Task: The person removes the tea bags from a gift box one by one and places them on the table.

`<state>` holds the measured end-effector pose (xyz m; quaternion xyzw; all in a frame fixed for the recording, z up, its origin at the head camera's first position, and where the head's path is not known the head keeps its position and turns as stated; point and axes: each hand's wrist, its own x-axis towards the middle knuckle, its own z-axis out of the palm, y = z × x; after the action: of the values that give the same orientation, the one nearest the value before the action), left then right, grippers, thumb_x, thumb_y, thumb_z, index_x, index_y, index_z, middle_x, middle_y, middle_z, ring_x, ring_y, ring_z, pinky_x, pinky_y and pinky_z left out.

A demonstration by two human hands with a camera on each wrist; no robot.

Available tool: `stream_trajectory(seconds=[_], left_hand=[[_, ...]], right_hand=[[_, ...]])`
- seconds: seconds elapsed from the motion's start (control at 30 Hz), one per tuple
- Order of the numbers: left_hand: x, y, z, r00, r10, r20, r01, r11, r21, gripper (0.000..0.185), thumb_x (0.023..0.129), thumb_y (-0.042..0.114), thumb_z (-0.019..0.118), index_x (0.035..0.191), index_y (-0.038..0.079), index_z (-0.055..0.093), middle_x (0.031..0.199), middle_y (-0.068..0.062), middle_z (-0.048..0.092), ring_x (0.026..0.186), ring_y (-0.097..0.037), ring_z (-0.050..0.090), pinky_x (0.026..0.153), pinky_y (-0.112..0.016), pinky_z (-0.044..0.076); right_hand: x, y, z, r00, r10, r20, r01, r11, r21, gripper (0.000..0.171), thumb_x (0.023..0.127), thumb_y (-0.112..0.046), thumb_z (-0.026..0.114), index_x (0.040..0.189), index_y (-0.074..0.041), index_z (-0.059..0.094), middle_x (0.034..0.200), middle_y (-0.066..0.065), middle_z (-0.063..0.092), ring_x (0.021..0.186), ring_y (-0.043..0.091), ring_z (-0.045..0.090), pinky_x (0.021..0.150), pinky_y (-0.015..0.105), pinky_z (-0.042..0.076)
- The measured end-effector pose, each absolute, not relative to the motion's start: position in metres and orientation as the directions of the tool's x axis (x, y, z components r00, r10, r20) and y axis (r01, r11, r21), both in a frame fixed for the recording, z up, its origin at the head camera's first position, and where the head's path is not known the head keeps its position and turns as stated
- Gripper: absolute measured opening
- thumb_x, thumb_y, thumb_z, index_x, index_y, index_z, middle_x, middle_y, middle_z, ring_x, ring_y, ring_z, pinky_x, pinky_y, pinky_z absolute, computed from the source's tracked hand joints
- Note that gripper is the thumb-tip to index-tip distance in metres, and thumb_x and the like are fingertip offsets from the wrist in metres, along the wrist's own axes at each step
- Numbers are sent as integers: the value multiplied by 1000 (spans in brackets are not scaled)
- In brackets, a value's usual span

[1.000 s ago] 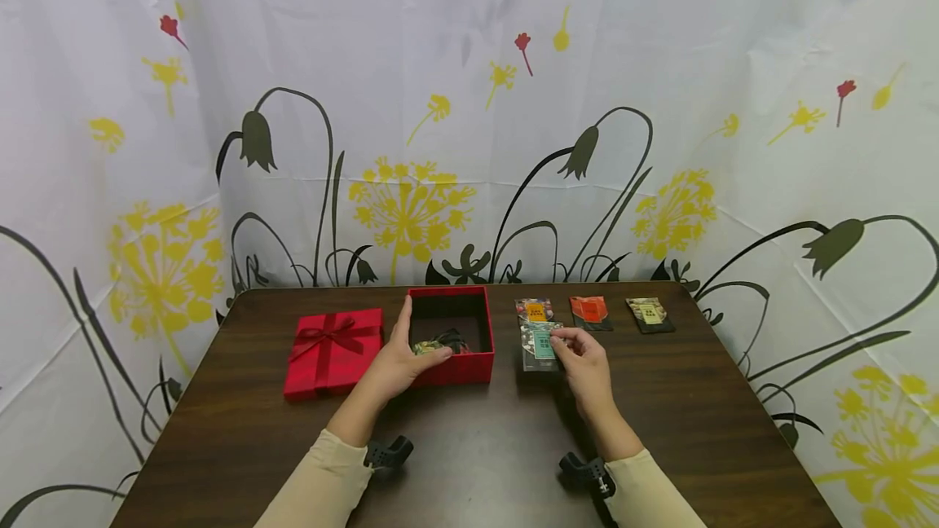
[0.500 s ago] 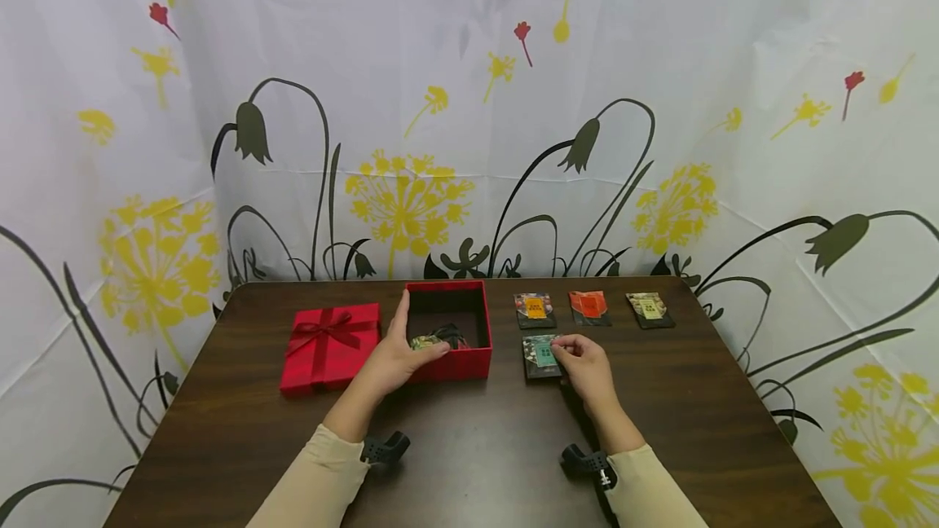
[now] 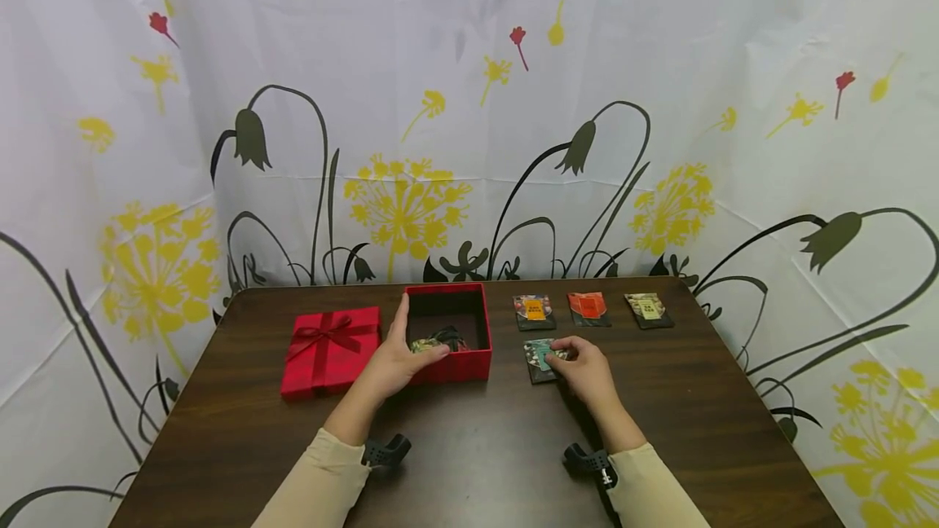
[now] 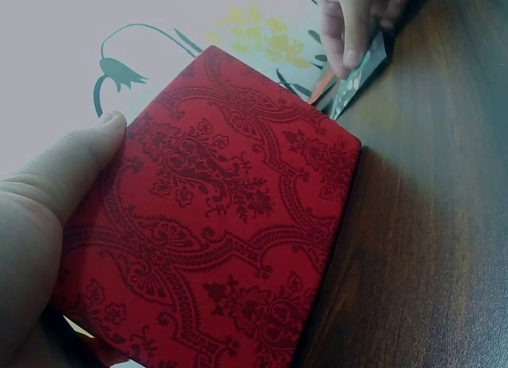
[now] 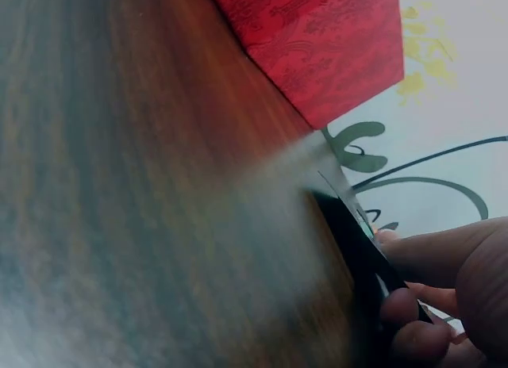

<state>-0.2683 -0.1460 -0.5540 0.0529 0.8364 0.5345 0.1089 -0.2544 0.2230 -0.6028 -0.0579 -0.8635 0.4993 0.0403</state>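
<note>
In the head view my left hand (image 3: 396, 359) holds the open red gift box (image 3: 458, 367) at its left side, thumb over the front rim. Several small packets (image 3: 451, 338) lie jumbled inside, partly hidden by the thumb. The left wrist view shows the box's patterned outer wall (image 4: 214, 201) close up, with my left thumb (image 4: 79, 158) along its edge. My right hand (image 3: 587, 369) pinches the right edge of a dark packet with a green label (image 3: 539, 365), held just right of the box. In the right wrist view the packet (image 5: 349, 233) is edge-on between thumb and fingers.
A red lid with a ribbon bow (image 3: 332, 353) lies left of the box. Behind my right hand lie a packet with an orange-yellow label (image 3: 535, 312), a red-orange packet (image 3: 589, 310) and a pale yellow-labelled packet (image 3: 649, 310). A printed curtain (image 3: 469, 104) hangs behind the table.
The green-labelled packet has come down toward me, away from the orange-yellow-labelled packet it partly covered, and has tilted a little. My left hand keeps its place on the box.
</note>
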Motion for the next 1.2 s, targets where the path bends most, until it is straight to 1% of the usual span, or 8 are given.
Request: stream_trajectory(seconds=[0.13, 0.2, 0.3, 0.47, 0.63, 0.9, 1.1, 1.2], left_hand=[[-269, -146, -555, -970, 206, -126, -27, 425, 905, 128, 91, 56, 84, 175, 40, -12, 185, -13, 0, 168, -50, 14, 130, -74, 22], [-269, -146, -555, -970, 206, -127, -27, 430, 902, 130, 90, 59, 84, 174, 40, -12, 185, -13, 1, 168, -50, 15, 130, -74, 22], [-269, -146, -555, -970, 207, -127, -25, 433, 901, 131, 89, 62, 84, 174, 40, -12, 186, -12, 1, 168, -49, 15, 130, -73, 22], [-269, -146, -556, -971, 206, -126, -27, 427, 904, 129, 90, 59, 84, 174, 41, -12, 186, -11, 0, 168, -49, 15, 130, -73, 22], [-268, -146, -555, -970, 207, -129, -32, 418, 908, 128, 92, 55, 84, 174, 42, -12, 186, -12, 0, 168, -49, 13, 130, -75, 21], [-268, -145, -553, -970, 210, -126, -23, 436, 900, 126, 93, 56, 82, 175, 39, -13, 185, -16, 0, 167, -52, 13, 129, -75, 22], [-269, -145, -554, -969, 215, -125, -25, 418, 908, 128, 92, 55, 84, 174, 41, -13, 186, -12, -2, 168, -50, 12, 130, -74, 21], [-269, -145, -554, -968, 216, -127, -28, 413, 910, 129, 90, 57, 85, 174, 42, -13, 186, -11, -2, 168, -49, 12, 131, -74, 20]], right_hand=[[-255, 223, -602, -989, 134, 68, 28, 611, -791, 21, 91, -22, 89, 107, -10, 83, 88, 5, 53, 77, 19, 46, 68, 32, 37], [-255, 222, -602, -989, 129, 75, 23, 630, -777, 21, 91, -22, 90, 106, -9, 84, 85, 6, 51, 76, 21, 46, 67, 33, 36], [-255, 223, -600, -989, 125, 75, 24, 645, -764, 21, 90, -23, 90, 105, -10, 83, 78, 4, 51, 70, 20, 46, 63, 31, 35], [-255, 223, -599, -991, 118, 61, 29, 642, -766, 21, 90, -24, 91, 106, -11, 84, 68, 0, 50, 61, 17, 44, 58, 29, 34], [-257, 224, -599, -993, 108, 52, 30, 640, -768, 24, 90, -26, 91, 110, -14, 84, 68, -1, 51, 59, 17, 45, 56, 29, 34], [-260, 226, -601, -996, 89, 26, 36, 628, -778, 26, 91, -27, 91, 114, -19, 84, 69, -2, 53, 57, 16, 45, 54, 29, 35], [-262, 228, -602, -997, 81, 16, 38, 622, -782, 26, 90, -26, 92, 114, -20, 85, 69, -2, 55, 58, 16, 46, 54, 29, 36], [-261, 228, -602, -997, 79, 15, 37, 613, -789, 26, 90, -25, 92, 114, -20, 85, 68, -2, 54, 57, 16, 46, 54, 28, 35]])
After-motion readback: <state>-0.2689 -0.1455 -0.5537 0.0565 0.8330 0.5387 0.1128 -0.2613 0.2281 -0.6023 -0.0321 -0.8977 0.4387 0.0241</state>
